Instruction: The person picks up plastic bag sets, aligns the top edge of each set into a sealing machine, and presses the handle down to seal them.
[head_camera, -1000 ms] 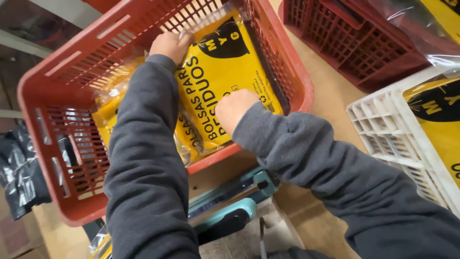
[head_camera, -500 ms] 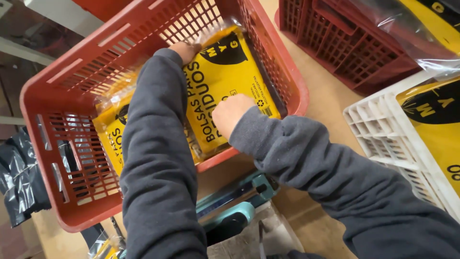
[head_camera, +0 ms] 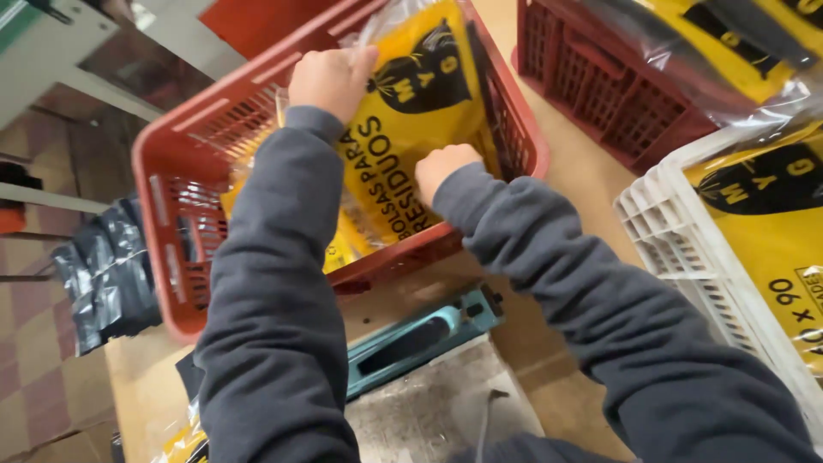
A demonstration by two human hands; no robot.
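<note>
On the brown worktop [head_camera: 566,283], a red plastic crate [head_camera: 171,257] sits in front of you with a yellow packet of bags [head_camera: 411,146] lying inside it on top of others. Your left hand [head_camera: 330,79] clasps the packet's far top edge, and your right hand [head_camera: 443,169] is closed into a fist pressing on its near end. Keep both ends level and press the packet flat, so it lies square within the crate walls and its clear wrapping does not crease.
</note>
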